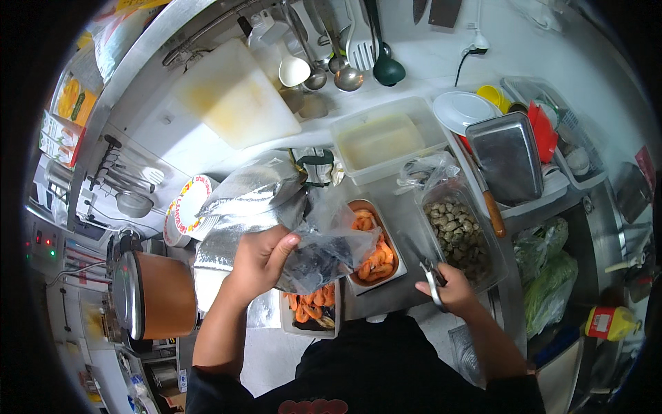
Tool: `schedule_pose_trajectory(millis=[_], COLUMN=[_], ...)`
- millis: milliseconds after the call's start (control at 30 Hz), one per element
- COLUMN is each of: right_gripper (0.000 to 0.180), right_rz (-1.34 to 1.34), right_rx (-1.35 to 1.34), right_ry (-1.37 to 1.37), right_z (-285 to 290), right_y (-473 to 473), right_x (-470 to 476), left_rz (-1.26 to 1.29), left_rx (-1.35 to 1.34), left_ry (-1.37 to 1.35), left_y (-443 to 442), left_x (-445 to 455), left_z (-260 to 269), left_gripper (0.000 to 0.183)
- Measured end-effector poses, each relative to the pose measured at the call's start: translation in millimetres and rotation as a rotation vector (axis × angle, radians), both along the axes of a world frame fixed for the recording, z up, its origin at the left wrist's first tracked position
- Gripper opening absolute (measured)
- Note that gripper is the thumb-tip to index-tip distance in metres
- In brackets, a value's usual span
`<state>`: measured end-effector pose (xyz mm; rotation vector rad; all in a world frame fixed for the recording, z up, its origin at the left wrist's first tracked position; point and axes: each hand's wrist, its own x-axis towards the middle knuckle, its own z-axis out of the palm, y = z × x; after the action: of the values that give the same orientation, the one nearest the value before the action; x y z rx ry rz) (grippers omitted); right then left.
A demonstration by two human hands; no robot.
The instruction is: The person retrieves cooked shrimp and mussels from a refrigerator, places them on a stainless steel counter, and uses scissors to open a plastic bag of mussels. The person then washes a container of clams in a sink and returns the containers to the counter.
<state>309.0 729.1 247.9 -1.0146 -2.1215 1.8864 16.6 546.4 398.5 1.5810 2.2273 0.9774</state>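
My left hand point(261, 261) pinches the top of a clear plastic bag point(323, 259) with something dark in it. The bag hangs partly over a metal pan point(395, 283) of orange cooked shrimp point(380, 261) and hides some of them. Below the bag sits a white container point(310, 334) with more shrimp point(313, 305) lying on something dark. My right hand point(457, 295) grips a pair of scissors point(436, 292), their blades pointing away to the upper left, apart from the bag. Beyond that hand, a clear plastic tub point(494, 269) holds many small clams point(455, 233).
Silver foil packaging point(253, 196) lies left, near stacked paper bowls point(194, 204) and an orange cooker point(165, 295). A translucent tub point(385, 137) stands behind. Rightward are a metal tray point(504, 155), a wooden-handled knife point(494, 212), bagged greens point(548, 284) in the sink and a yellow bottle point(613, 323).
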Motion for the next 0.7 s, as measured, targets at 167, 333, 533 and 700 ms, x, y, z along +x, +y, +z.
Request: schedule_pose_trajectory(millis=[167,333,533,700], right_gripper=[0.033,0.009,0.005,0.01], right_rz=[-0.192,-0.194,-0.199,-0.124], right_rx=[-0.179,-0.047,-0.16,-0.021], right_ry=[0.654,0.663,0.728,0.658], right_z=[-6.3,1.2,10.0,7.6], right_y=[-43.0,-55.5,-64.3,-78.2], right_x=[-79.7,-135.8,-144.3,-146.2], left_rz=[-0.02,0.074,0.183,0.044], left_rx=[-0.001,0.094,0.033,-0.187], left_ry=[-0.051,-0.288,-0.814,-0.976], left_y=[-4.4,-12.5,-45.1,-42.8], left_x=[10.4,17.6,17.0,9.6], left_z=[-14.7,-29.7,-40.1,-38.0], left_gripper=[0.023,0.026,0.031,0.07])
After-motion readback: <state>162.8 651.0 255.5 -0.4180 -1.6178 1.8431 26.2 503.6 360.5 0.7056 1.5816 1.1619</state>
